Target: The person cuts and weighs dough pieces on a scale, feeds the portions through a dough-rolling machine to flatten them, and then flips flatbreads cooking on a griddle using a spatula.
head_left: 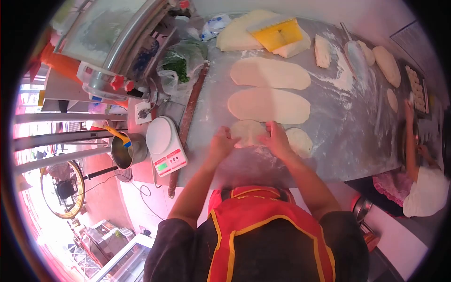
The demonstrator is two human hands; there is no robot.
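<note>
Near the front edge of the metal table, a small flattened piece of dough (249, 131) lies between my two hands. My left hand (221, 142) pinches its left edge with the fingers closed. On the opposite side, my right hand (276, 140) grips the right edge in the same way. Just right of that hand sits a rounder dough piece (299, 142). Beyond the hands, a long flat dough oval (270, 105) stretches across the table, with a second dough oval (270, 73) behind it.
Left stand a white kitchen scale (162, 136), a long wooden stick (192, 103) and a bag of greens (178, 70). A yellow scraper (277, 35) rests on a large dough mass (239, 35) at the back. Another person's arm (410, 136) reaches in at right, near a tray (416, 89).
</note>
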